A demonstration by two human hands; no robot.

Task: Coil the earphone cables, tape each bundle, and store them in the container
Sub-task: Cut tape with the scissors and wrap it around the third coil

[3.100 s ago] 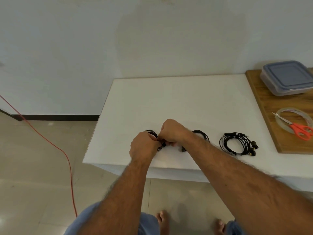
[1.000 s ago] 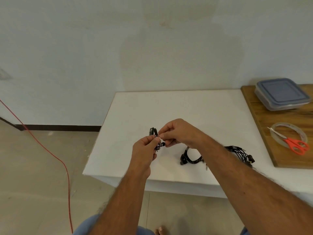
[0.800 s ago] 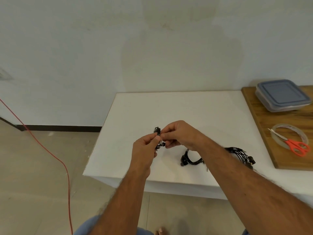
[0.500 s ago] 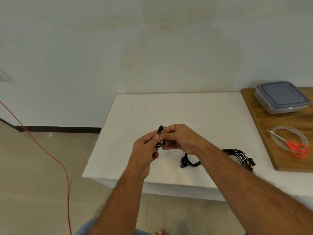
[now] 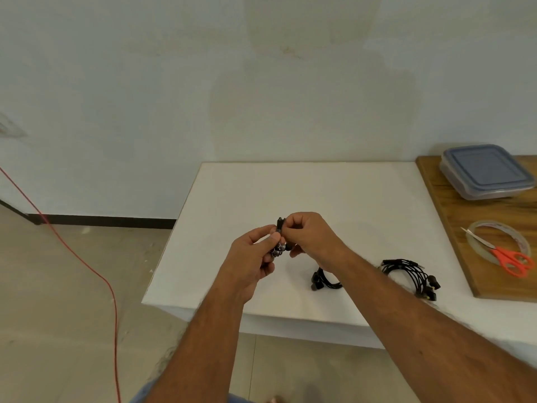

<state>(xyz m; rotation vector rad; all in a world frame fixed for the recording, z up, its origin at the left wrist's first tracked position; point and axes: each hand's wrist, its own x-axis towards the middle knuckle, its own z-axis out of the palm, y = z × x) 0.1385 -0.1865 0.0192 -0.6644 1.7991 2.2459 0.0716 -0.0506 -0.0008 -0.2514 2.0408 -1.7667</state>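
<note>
Your left hand [image 5: 252, 258] and right hand [image 5: 309, 238] pinch one black earphone bundle [image 5: 279, 238] between them, above the tabletop [image 5: 334, 205].

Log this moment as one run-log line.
stage: coiling | left hand and right hand: both pinch held earphone cable above table | container: lidded | tape roll: untouched

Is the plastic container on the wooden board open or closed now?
Closed: the blue-grey lid sits flat on the container, covering its whole top.
</note>
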